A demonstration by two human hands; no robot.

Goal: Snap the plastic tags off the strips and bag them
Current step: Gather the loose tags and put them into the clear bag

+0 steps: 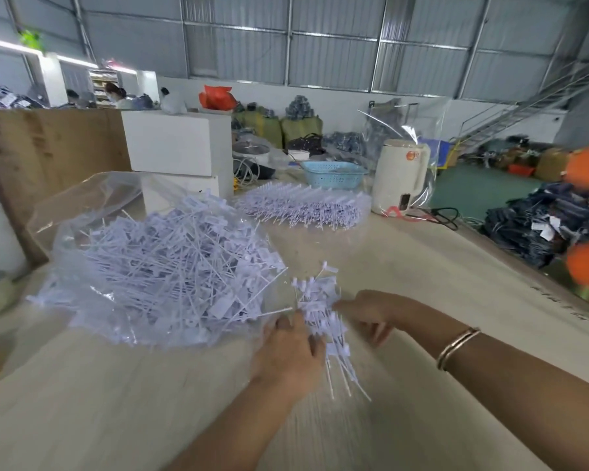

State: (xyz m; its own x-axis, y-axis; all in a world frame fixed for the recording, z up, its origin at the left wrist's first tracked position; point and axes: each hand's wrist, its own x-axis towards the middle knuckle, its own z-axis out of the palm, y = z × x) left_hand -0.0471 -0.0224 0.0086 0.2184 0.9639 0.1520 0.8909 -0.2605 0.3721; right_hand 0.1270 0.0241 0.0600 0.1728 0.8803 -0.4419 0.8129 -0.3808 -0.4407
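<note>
— Where do we see the strip of tags (323,321)?

— Just right of the clear bag (157,263), between our two hands, low over the bench (422,266). Our left hand (288,355) grips it, fingers curled round its near side; our right hand (371,314) pinches the far side (a bangle (456,346) sits on that wrist).

— And the loose tags?

— A heap of them fills the bag. Behind the bag lies a stack of uncut strips (305,207), with a blue basket (334,173) beyond that.

Both hands (288,348) (371,316) gripping tag strip (322,314), bag (157,266) beside
</note>
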